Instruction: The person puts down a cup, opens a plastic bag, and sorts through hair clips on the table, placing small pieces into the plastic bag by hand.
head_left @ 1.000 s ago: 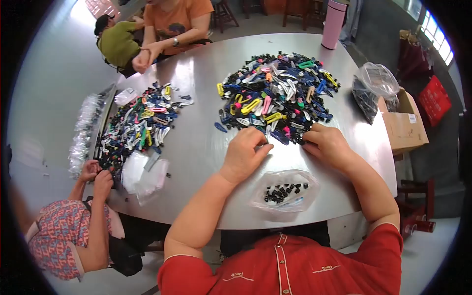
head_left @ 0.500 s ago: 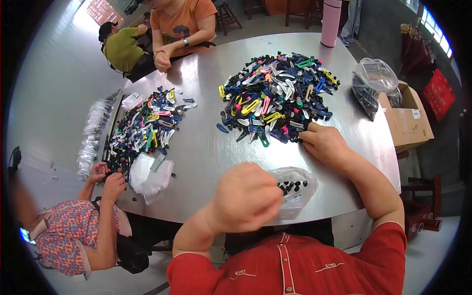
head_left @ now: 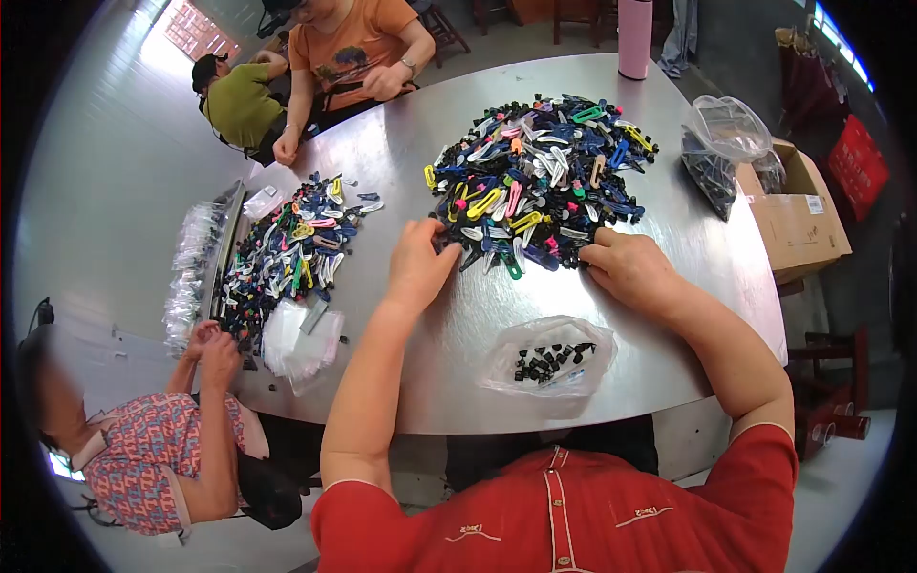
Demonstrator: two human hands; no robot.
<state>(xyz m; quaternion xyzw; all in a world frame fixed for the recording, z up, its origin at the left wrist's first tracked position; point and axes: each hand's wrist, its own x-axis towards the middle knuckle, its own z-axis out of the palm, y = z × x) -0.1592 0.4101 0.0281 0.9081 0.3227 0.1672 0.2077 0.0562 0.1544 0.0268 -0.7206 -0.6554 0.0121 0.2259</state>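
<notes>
A large heap of mixed hair clips (head_left: 544,172), black, white, navy, yellow, green and pink, lies on the metal table (head_left: 382,286). My left hand (head_left: 420,263) is at the heap's lower left edge, thumb and fingers bent toward each other; anything between them is too small to make out. At the lower right edge, my right hand (head_left: 626,267) rests with curled fingers beside small black pieces, its fingertips partly hidden. Nearer to me, an open clear plastic bag (head_left: 497,368) holds several small black pieces.
A second clip heap (head_left: 287,248) and clear bags (head_left: 287,349) lie at the left, by a co-worker's hands (head_left: 215,353). Another person in orange (head_left: 349,57) stands across the table. A pink bottle (head_left: 635,38), a bag of dark items (head_left: 712,177) and a cardboard box (head_left: 798,224) are at the right.
My left hand went from the heap to over the plastic bag as a closed fist, then back to the heap's left edge. My right hand stayed near the heap. The person in orange moved their hands apart.
</notes>
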